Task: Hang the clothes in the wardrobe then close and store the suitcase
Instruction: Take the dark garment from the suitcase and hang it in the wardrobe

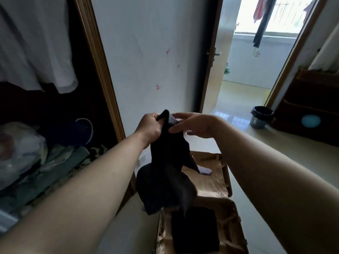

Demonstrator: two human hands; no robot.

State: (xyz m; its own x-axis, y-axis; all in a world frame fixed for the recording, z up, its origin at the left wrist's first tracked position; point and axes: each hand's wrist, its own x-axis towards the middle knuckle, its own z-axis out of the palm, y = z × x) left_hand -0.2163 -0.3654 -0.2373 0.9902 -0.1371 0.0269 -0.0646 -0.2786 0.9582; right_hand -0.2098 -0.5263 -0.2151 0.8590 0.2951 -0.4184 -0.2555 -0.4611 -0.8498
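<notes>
A black garment (166, 176) hangs in the air above the open suitcase (211, 182), which lies on the floor with a brown lining. My left hand (149, 128) grips the garment's top edge. My right hand (194, 125) pinches the same top edge from the right, where a pale lilac part shows. Another folded black garment (195, 230) lies in the near half of the suitcase. The wardrobe (102, 74) stands open on the left, with a white garment (36, 48) hanging inside.
Folded bedding and a plastic bag (20, 149) fill the wardrobe's lower shelf. A white wall faces me. An open door (214, 57) leads to a bright room at the right. A dark waste bin (261, 117) and a wooden cabinet (310, 107) stand at far right.
</notes>
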